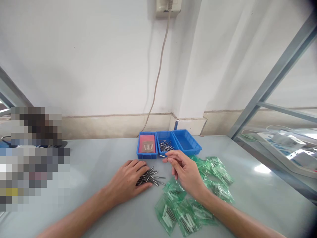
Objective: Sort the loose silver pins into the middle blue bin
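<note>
On the table, my left hand (pixel 128 178) lies palm down at the near-left side of a loose pile of small metal pins (pixel 155 180). Its thumb is apart from the fingers, which cover part of the pile. My right hand (pixel 184 170) is raised above the table, its thumb and forefinger closed on one thin, silvery metal pin (pixel 162 156). That pin points left, just in front of the middle blue bin (pixel 170 135), where more metal pins (pixel 165 146) lie. Green plastic bags (pixel 187 219) holding dark and white rod-like pieces lie below and beside my right forearm.
The left blue bin (pixel 147 156) contains a red sheet (pixel 142 138) with a small packet on it. The right blue bin (pixel 195 149) touches the middle one. Behind them is a wall with a hanging cable (pixel 160 59). A metal frame (pixel 267 86) slants at right; a blurred-out person sits left.
</note>
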Demonstrator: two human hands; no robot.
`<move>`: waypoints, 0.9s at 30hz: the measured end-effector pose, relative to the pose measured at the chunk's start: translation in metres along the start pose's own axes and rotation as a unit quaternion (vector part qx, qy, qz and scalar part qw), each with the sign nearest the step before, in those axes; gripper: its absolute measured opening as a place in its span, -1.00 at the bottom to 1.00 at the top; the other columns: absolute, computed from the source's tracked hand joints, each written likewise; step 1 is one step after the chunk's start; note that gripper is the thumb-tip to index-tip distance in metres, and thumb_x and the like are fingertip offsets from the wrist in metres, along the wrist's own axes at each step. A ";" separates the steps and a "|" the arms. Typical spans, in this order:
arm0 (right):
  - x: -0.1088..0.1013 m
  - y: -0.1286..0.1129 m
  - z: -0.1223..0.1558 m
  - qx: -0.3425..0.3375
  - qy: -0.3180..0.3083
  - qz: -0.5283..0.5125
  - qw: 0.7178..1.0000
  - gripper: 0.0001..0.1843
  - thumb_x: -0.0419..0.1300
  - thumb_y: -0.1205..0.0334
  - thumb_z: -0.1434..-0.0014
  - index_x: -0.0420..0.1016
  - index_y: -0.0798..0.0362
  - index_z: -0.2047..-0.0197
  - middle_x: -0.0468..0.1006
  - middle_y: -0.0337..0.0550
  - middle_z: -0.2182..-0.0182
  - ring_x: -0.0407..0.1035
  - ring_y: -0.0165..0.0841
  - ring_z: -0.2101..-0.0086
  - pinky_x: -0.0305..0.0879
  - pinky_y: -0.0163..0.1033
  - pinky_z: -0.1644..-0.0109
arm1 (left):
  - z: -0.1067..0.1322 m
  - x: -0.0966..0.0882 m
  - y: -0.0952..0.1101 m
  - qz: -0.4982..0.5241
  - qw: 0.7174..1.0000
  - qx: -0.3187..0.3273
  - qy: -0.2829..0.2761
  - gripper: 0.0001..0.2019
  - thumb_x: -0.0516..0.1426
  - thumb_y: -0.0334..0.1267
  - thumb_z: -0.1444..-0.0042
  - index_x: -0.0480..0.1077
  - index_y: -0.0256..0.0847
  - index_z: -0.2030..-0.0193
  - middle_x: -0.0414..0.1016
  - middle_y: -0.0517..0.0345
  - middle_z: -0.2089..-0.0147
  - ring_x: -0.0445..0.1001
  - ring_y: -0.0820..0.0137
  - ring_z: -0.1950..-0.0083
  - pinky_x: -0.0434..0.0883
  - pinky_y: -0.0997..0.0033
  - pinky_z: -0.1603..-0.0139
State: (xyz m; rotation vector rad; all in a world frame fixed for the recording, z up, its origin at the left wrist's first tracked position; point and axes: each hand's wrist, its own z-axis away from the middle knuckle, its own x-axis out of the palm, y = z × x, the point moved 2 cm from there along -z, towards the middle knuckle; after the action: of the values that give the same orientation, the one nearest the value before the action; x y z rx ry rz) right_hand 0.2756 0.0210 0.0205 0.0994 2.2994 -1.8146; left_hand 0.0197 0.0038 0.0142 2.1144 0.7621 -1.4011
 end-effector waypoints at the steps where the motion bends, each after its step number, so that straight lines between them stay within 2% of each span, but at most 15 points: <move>1: 0.000 0.000 0.000 -0.005 -0.001 0.008 1.000 -0.70 0.15 -0.06 -0.50 0.57 -0.08 -0.07 0.72 -0.13 0.17 0.36 -0.39 0.55 0.37 -0.29 0.52 | 0.000 0.000 0.000 -0.001 1.000 0.000 0.001 -0.57 0.17 0.12 -0.46 0.48 -0.18 -0.21 0.58 -0.09 -0.22 0.56 0.06 -0.15 0.50 0.01 -0.17; 4: 0.001 0.002 0.000 -0.017 -0.013 0.015 1.000 -0.65 0.09 -0.08 -0.53 0.59 -0.05 -0.03 0.69 -0.13 0.21 0.37 -0.39 0.54 0.38 -0.29 0.52 | 0.001 0.002 -0.001 -0.005 1.000 -0.001 0.002 -0.55 0.17 0.12 -0.46 0.49 -0.18 -0.23 0.58 -0.10 -0.23 0.56 0.05 -0.17 0.50 -0.01 -0.17; 7: 0.003 0.002 0.000 -0.013 -0.021 -0.001 1.000 -0.64 0.05 -0.10 -0.56 0.51 -0.04 0.03 0.67 -0.15 0.25 0.40 -0.38 0.51 0.39 -0.30 0.51 | 0.001 0.002 -0.001 -0.004 1.000 -0.005 -0.003 -0.53 0.18 0.11 -0.45 0.48 -0.19 -0.27 0.57 -0.10 -0.25 0.56 0.05 -0.19 0.52 -0.01 -0.18; 12: 0.006 -0.001 0.001 0.003 -0.025 -0.010 1.000 -0.68 0.10 -0.14 -0.53 0.37 -0.06 0.04 0.68 -0.10 0.15 0.43 -0.37 0.48 0.39 -0.28 0.49 | 0.000 0.001 0.000 0.000 1.000 -0.013 -0.007 -0.51 0.20 0.11 -0.44 0.47 -0.21 -0.29 0.57 -0.09 -0.25 0.56 0.05 -0.19 0.52 -0.01 -0.19; 18: 0.006 0.001 0.001 0.010 -0.025 0.008 1.000 -0.71 0.24 -0.08 -0.44 0.34 -0.08 0.16 0.57 -0.21 0.26 0.38 -0.37 0.47 0.40 -0.29 0.48 | 0.001 0.002 -0.001 0.004 1.000 -0.012 -0.002 -0.51 0.20 0.11 -0.44 0.46 -0.19 -0.31 0.58 -0.08 -0.24 0.55 0.06 -0.20 0.51 0.02 -0.19; 20: 0.007 0.003 0.001 0.003 -0.030 0.010 0.999 -0.73 0.25 -0.04 -0.44 0.35 -0.08 0.17 0.53 -0.23 0.26 0.35 -0.39 0.47 0.39 -0.29 0.46 | 0.002 0.002 -0.001 0.008 1.000 -0.012 0.004 -0.52 0.20 0.11 -0.44 0.47 -0.18 -0.30 0.58 -0.07 -0.23 0.55 0.06 -0.20 0.51 0.04 -0.19; 27: 0.012 0.010 0.001 -0.011 -0.032 0.047 0.998 -0.78 0.20 -0.01 -0.48 0.40 -0.07 0.15 0.38 -0.34 0.45 0.31 -0.38 0.51 0.30 -0.29 0.44 | 0.000 0.002 0.000 0.006 1.000 -0.014 -0.008 -0.54 0.18 0.11 -0.45 0.48 -0.18 -0.26 0.59 -0.07 -0.21 0.55 0.07 -0.16 0.51 0.03 -0.17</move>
State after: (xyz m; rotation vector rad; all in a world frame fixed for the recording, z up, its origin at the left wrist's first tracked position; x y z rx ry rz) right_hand 0.2660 0.0216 0.0087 0.1407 2.2308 -1.7227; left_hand 0.0199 0.0041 0.0122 2.0810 0.7577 -1.3904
